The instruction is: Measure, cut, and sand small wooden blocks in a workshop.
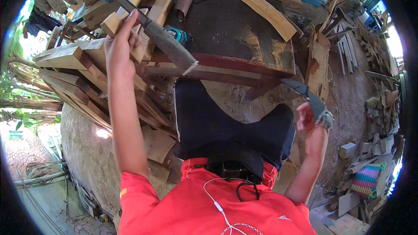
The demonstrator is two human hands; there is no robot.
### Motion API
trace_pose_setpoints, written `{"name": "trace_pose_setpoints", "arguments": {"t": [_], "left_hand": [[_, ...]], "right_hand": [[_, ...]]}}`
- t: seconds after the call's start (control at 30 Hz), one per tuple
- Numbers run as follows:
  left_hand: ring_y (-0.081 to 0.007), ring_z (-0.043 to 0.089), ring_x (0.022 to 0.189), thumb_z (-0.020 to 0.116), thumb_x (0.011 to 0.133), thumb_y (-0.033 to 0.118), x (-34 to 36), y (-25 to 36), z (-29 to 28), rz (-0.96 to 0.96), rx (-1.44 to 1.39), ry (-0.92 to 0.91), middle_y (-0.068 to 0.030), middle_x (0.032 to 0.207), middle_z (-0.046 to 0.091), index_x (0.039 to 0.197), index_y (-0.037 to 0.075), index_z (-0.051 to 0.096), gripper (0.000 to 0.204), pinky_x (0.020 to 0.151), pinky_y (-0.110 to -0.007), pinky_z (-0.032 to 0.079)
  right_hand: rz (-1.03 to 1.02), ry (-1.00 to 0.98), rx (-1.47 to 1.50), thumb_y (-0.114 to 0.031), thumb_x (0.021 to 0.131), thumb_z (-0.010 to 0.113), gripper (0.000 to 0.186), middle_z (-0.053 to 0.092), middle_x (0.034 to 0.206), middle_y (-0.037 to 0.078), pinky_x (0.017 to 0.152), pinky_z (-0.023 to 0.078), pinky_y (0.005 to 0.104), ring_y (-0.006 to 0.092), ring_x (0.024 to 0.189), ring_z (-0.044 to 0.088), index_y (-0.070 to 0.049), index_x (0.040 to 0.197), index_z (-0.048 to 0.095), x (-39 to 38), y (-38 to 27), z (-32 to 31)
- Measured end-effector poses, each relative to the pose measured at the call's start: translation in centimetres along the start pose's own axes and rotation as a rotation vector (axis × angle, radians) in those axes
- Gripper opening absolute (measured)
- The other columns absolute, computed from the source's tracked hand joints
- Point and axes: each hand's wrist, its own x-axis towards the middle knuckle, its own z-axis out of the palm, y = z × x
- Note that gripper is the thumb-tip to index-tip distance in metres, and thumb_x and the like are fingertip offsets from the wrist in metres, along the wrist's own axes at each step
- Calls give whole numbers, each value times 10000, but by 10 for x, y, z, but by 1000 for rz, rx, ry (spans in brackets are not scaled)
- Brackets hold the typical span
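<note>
My left hand [124,39] is raised at the far left of the bench, its fingers closed around a long, dark, flat blade-like piece [167,41]. The piece slants down to the right, narrow at its far end and broad at the near one, with a pale, ragged tip. Beside these fingers is a pale wood block [112,25]; whether I touch it I cannot tell. On the right, away from the bench, my right hand [306,116] has its fingers curled at a bent dark grey strip [311,100] with a frayed edge. The strip hides part of that hand.
A curved wooden piece [267,13] lies on the dark bench [213,30] near sawdust [278,51]. A teal tape measure [177,35] sits by the stacked timber [65,56] at left. Scrap wood [320,61] leans at the bench's right. My knees [196,109] are under its front edge.
</note>
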Motion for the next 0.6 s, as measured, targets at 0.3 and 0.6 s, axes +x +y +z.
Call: {"name": "trace_pose_setpoints", "arguments": {"t": [0.3, 0.6], "left_hand": [[-38, 401, 561, 810, 829, 320, 113, 42, -42, -89, 320, -113, 71, 690, 507, 923, 84, 697, 278, 504, -220, 342], [-56, 376, 518, 818, 806, 328, 224, 31, -74, -237, 856, -86, 46, 697, 589, 865, 90, 722, 263, 445, -219, 297]], "right_hand": [[-50, -12, 57, -649, 991, 374, 671, 529, 757, -2, 570, 386, 258, 102, 634, 492, -42, 967, 659, -1, 13, -11], [-38, 24, -3, -561, 1007, 401, 583, 546, 727, 0, 560, 377, 254, 100, 608, 491, -51, 955, 677, -6, 11, -9]]}}
